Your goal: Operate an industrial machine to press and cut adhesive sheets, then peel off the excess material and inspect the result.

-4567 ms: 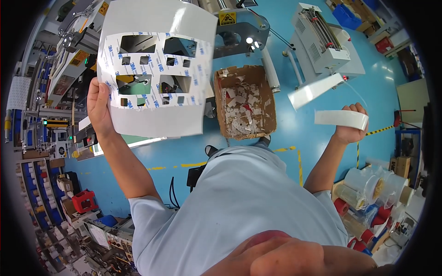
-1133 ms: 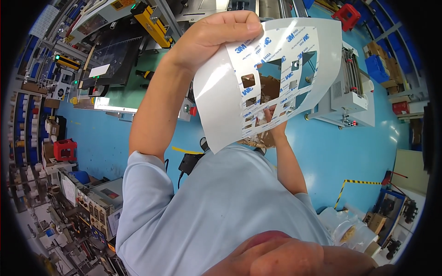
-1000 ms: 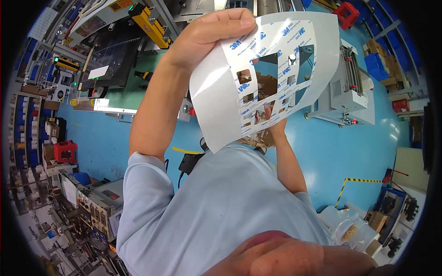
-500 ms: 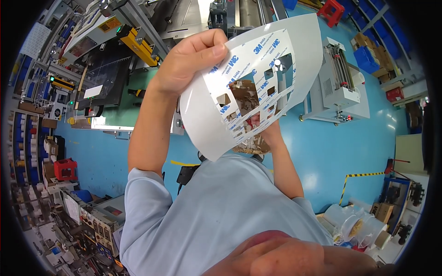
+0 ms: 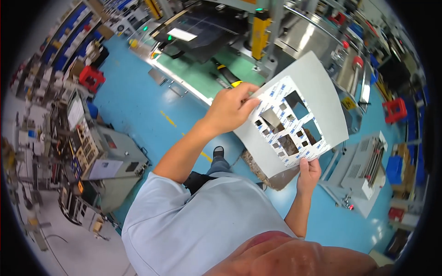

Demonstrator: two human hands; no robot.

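Observation:
A large, slightly curved white sheet [image 5: 326, 87] is held up in front of me, tilted. On it sits a white adhesive-backed panel [image 5: 271, 103] with repeated blue print and several rectangular cutouts, through which the things behind show. My left hand [image 5: 231, 109] pinches the sheet's left edge between thumb and fingers. At the lower edge, my right hand [image 5: 307, 174] grips the sheet with its thumb on the near face; its other fingers are partly hidden behind. Below the sheet, a brown container of scraps [image 5: 251, 164] is mostly covered by it.
A machine with a green bed [image 5: 191, 73] stands ahead, with a black-and-yellow hand tool [image 5: 227, 73] on it. A light-grey roller machine [image 5: 357, 172] is at right, a grey control cabinet [image 5: 115, 154] at left. Red stools [image 5: 92, 78] stand on the blue floor [image 5: 131, 87].
My view has turned leftward. The sheet has come lower and flatter, showing its panel more fully. My right hand, earlier behind the sheet, now shows at its lower edge.

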